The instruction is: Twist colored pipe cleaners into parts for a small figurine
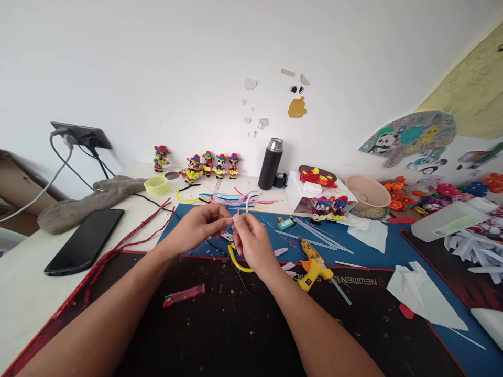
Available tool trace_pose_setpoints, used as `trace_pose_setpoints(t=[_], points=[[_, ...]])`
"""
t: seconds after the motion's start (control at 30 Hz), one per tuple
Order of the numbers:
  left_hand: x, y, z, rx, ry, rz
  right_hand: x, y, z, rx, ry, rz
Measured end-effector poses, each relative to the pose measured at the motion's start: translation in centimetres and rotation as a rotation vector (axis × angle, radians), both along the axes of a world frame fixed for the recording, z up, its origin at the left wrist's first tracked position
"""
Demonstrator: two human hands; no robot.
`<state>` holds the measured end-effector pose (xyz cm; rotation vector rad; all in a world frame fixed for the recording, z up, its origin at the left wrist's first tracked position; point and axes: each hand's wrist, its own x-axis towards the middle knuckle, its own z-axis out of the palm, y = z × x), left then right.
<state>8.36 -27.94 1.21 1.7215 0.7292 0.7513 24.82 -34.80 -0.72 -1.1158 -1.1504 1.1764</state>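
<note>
My left hand (204, 226) and my right hand (253, 238) meet over the blue mat (173, 230), fingertips pinched close together. Between them is a thin pale lilac pipe cleaner (248, 199), its bent end rising above my right thumb; the rest is hidden by my fingers. Beneath my right hand lies a yellow-handled tool (238, 263) that looks like pliers, partly covered. Short lilac fuzzy pieces (281, 252) rest to the right of that hand. Behind both hands several coloured pipe cleaners (223, 199) are spread out.
A yellow hot glue gun (314, 267) lies at the right, near clear glue sticks (324, 236). A red cutter (184, 296) is on the black mat (220, 330). Farther back stand a black flask (270, 167) and small figures (194, 167). A phone (84, 242) lies left.
</note>
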Motion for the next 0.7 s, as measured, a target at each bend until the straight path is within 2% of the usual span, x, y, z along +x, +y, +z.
trace_pose_setpoints(t=[0.17,0.43,0.7], points=[[0.07,-0.41,0.05,0.132,0.046,0.069,0.10,0.06,-0.38,0.008,-0.045,-0.016],[0.08,0.15,0.13,-0.144,-0.150,-0.055,0.04,0.01,-0.31,0.006,-0.096,-0.032],[0.38,-0.03,-0.26,-0.140,-0.222,-0.043,0.06,0.17,-0.92,0.022,-0.110,-0.038]])
